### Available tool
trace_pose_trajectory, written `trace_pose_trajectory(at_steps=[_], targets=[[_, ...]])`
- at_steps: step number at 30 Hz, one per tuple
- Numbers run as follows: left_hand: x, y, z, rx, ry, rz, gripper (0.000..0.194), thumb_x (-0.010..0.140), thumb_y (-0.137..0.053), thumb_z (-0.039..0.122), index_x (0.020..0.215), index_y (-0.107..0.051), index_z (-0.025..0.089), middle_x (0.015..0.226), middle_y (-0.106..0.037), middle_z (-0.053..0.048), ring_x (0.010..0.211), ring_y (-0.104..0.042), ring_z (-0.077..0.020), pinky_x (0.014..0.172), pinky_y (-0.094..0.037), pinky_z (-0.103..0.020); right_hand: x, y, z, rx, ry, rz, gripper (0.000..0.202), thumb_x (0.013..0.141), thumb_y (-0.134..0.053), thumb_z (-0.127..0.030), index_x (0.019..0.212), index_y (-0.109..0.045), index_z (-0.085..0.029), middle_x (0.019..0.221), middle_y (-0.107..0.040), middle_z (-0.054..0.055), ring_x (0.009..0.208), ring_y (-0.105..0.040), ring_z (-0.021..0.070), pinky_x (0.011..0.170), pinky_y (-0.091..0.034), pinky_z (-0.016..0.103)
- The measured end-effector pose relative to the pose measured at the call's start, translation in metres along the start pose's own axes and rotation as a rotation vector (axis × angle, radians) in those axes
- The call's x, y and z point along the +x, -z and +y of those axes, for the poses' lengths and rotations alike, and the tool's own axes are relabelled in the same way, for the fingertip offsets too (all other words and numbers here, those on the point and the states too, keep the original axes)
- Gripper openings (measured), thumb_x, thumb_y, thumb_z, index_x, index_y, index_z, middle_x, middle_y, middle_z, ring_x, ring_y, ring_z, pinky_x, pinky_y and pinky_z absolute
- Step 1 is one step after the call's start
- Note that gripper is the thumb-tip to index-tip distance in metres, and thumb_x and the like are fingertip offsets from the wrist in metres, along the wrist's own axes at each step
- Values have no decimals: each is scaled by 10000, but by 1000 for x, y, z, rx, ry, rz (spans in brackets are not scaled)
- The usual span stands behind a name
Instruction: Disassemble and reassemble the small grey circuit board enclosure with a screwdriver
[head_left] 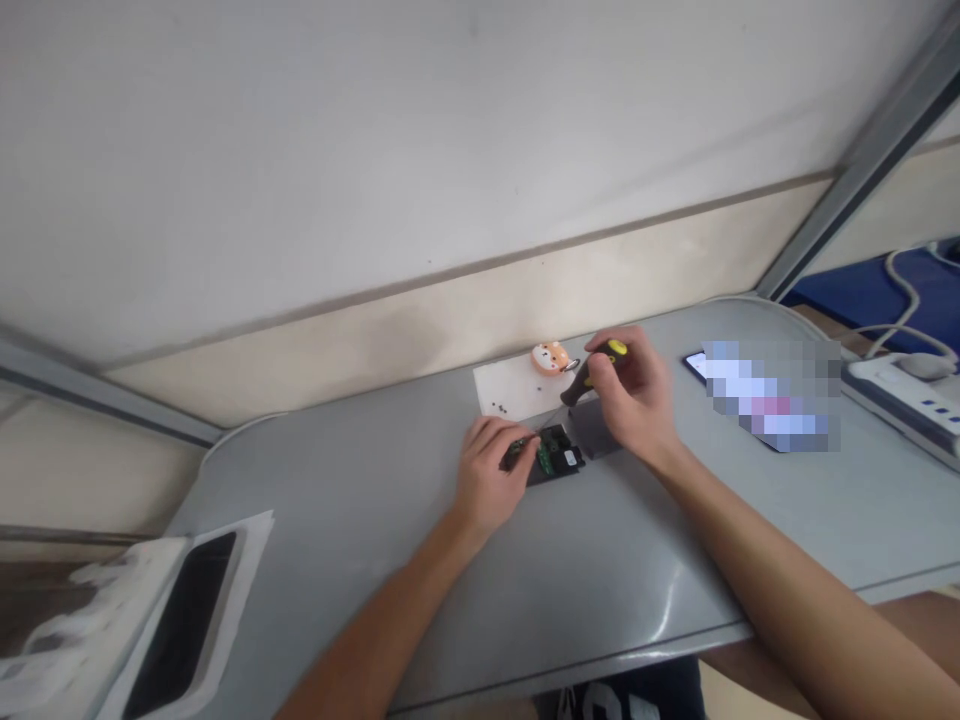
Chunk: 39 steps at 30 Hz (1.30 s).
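My right hand [637, 395] is wrapped around the black-and-yellow handle of a screwdriver [581, 383]. Its thin shaft slants down to the left, toward an opened black electronic device [564, 458] with a green circuit board showing. At the device's left side, my left hand [491, 470] is closed, fingertips gripping its edge; exactly what they pinch is partly hidden. A dark grey flat panel [598, 432] adjoins the device on the right, partly behind my right hand. Several tiny dark screws [501, 408] lie on a white sheet [495, 385] just beyond.
An orange-and-white animal-face case [551, 358] with a metal ring sits on the sheet. To the right lie a lit phone [772, 400] and a white power strip [904, 405] with cables. A dark phone [187, 620] rests at the left on the grey table [337, 480]. A wall borders the back.
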<state>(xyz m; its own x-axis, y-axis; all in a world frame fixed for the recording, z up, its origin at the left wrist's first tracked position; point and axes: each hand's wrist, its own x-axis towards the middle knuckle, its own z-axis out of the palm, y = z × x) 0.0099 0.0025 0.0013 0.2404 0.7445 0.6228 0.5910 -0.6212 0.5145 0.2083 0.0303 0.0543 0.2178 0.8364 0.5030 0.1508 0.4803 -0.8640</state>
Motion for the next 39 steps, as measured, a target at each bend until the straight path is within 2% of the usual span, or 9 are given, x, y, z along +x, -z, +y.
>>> trace_pose_trajectory(at_steps=[3, 9, 13, 15, 18, 21, 29, 39], targets=[[0, 1, 3, 12, -16, -34, 104, 993, -643, 269, 937, -725, 237, 901, -761, -27, 907, -657, -205, 888, -532, -411, -2, -1, -4, 50, 22, -53, 332, 990, -538, -588, 1044, -602, -267, 880, -645, 29, 641, -628, 156, 593, -502, 339], [-1, 2, 4, 40, -14, -123, 116, 995, -641, 275, 931, -734, 245, 923, -780, -23, 982, -647, -229, 927, -513, -445, -6, -3, -7, 125, -69, -187, 401, 995, -497, -632, 1149, -573, -270, 753, -677, 7, 610, -621, 157, 538, -462, 298], [0, 2, 3, 9, 3, -156, 117, 998, -633, 284, 947, -730, 244, 934, -775, -30, 1000, -638, -234, 935, -516, -448, -7, -3, -4, 158, -70, -189, 375, 993, -521, -615, 1126, -581, -269, 735, -666, 1, 598, -613, 153, 524, -450, 290], [1, 2, 3, -2, 8, -186, 113, 989, -645, 306, 1049, -725, 253, 1023, -773, -36, 1047, -642, -240, 978, -509, -462, -8, -3, -3, 163, -67, -187, 349, 996, -537, -590, 1116, -588, -267, 741, -665, 3, 600, -613, 150, 520, -448, 286], [1, 4, 3, 0, 12, -255, 370, 936, -716, 364, 1286, -653, 262, 1253, -728, -63, 1203, -620, -271, 1088, -466, -504, -8, -3, -1, 141, -63, -173, 330, 997, -552, -568, 1106, -601, -260, 734, -660, 3, 590, -612, 146, 510, -439, 280], [0, 5, 3, 2, 5, -328, 525, 909, -744, 398, 1389, -584, 257, 1341, -688, -83, 1277, -594, -295, 1122, -446, -528, -7, -3, 3, 102, -66, -171, 335, 995, -555, -568, 1094, -613, -254, 731, -662, 5, 586, -617, 146, 507, -439, 279], [-2, 2, 0, 0, 2, -354, 512, 907, -742, 347, 1383, -565, 280, 1298, -706, -71, 1231, -621, -288, 1094, -469, -523, -8, -1, 9, 104, -90, -258, 332, 993, -561, -563, 1097, -617, -252, 732, -656, -4, 607, -630, 149, 541, -472, 284], [-1, 3, 2, 1, -2, -362, 443, 919, -724, 335, 1335, -580, 282, 1300, -713, -44, 1227, -613, -271, 1103, -449, -496, -10, 0, 19, 138, -23, -271, 262, 1011, -581, -486, 1102, -626, -244, 730, -655, 1, 598, -605, 131, 506, -423, 257]])
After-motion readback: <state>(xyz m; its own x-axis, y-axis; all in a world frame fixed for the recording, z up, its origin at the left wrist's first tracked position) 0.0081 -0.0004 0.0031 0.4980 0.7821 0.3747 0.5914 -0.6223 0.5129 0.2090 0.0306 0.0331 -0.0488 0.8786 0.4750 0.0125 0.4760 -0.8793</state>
